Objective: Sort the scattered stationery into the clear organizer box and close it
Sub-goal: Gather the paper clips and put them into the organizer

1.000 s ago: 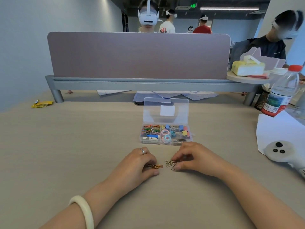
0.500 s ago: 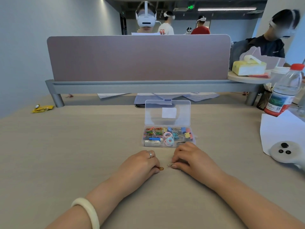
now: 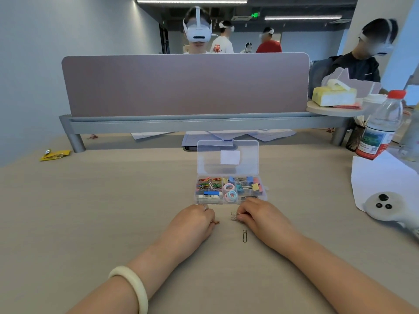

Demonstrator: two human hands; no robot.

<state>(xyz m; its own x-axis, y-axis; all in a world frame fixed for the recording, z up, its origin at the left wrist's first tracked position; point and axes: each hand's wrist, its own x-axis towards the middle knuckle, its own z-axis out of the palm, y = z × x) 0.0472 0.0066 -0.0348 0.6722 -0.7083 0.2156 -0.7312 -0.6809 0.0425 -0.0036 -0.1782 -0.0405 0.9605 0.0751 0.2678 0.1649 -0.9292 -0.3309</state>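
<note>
On a pale wooden desk [image 3: 102,211], seen from the head camera, a person's two hands lay just in front of a clear organizer box [image 3: 195,193], its lid [image 3: 227,157] standing upright at the back. The left hand [image 3: 192,223], with a ring [image 3: 204,206] on one finger and a pale bangle [image 3: 133,284] on the wrist, was curled knuckles-up on the desk, gripping an orange paper clip [image 3: 215,222] whose tip poked out beside the fingertips. The right hand [image 3: 260,216], also curled, pinched a small bunch of paper clips [image 3: 234,216] at its fingertips, close to the box's front wall. A loose paper clip [image 3: 244,235] lay flat on the desk between the two hands, just beside the right hand and nearer the person. The box's compartments held coloured clips, binder clips, pastel rings and an eraser. A water bottle [image 3: 381,128] and a white controller [image 3: 385,206] sat at the right edge, well apart from the box; a yellow wrapper [image 3: 54,154] lay far left. A desk divider [image 3: 186,85] rose behind, with people in headsets beyond it.
</note>
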